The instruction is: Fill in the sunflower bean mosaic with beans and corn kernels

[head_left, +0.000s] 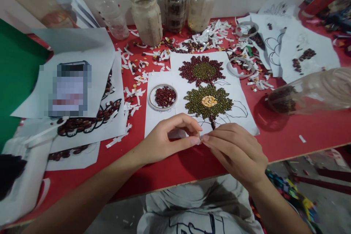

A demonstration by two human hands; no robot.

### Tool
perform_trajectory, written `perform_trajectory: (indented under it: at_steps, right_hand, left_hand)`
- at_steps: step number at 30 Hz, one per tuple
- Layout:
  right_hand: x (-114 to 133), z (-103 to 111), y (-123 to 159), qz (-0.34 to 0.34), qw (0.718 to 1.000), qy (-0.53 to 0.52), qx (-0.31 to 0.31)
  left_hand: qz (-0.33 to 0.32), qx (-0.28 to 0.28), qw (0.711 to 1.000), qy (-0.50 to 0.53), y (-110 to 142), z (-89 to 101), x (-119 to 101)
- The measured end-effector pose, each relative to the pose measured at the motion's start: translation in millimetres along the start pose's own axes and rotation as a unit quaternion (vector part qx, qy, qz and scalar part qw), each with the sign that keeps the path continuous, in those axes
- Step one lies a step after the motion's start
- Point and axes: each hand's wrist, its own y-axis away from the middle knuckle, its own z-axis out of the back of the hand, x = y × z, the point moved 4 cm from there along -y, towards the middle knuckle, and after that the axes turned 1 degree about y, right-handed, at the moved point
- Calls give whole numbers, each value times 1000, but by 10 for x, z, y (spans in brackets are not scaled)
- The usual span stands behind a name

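My left hand (175, 135) and my right hand (237, 151) meet fingertip to fingertip above the table's front part. Both are closed in a pinch around a tiny pale bit, too small to name. Just beyond them lies a white sheet (181, 117) bearing two flowers made of glued seeds. The nearer seed flower (192, 100) has green petals and a yellow corn centre. Behind it, the other flower (186, 70) has dark red petals and a green centre. Left of these, a shallow round lid (149, 99) holds red beans (164, 97).
Several jars (146, 18) stand along the wall behind scattered paper strips (216, 31) and loose seeds. A clear bottle (312, 89) lies at right. Papers with a phone (70, 87) on top, and a white container (26, 179), are at left. The red table's front edge (298, 153) is close.
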Motion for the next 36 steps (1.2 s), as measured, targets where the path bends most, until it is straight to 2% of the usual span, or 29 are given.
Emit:
perform_trajectory:
  at_steps: [7,14,17,20,26,31,33,36]
  right_hand:
    - [-9,23,-40,33,999,23,25]
    - [-103,-55,-113,12,997,45,65]
    - [-136,-63,-135,-15,997,0,79]
    - [-163,-63,-153,-56,989,-94,102]
    - [-216,-13,-176,-120,952,-259,110]
    - [-247,-12,-157,-157,926,-303,159]
    - [-253,-27,-149,-169,928,-298,146]
    - [-275,-46,-144,-214,942,-244,83]
  left_hand:
    - [38,-15,999,35,-21,32,25]
    - [46,-58,996,57,-63,54,25]
    - [32,-73,996,35,-65,65,5]
    - [20,-78,996,22,-62,64,-4]
    - [10,-76,997,0,-49,22,-4]
    - [-18,-102,993,-47,-35,41,-22]
    - [-22,-106,992,-69,-36,50,-26]
    - [-24,-94,991,-87,-43,43,-28]
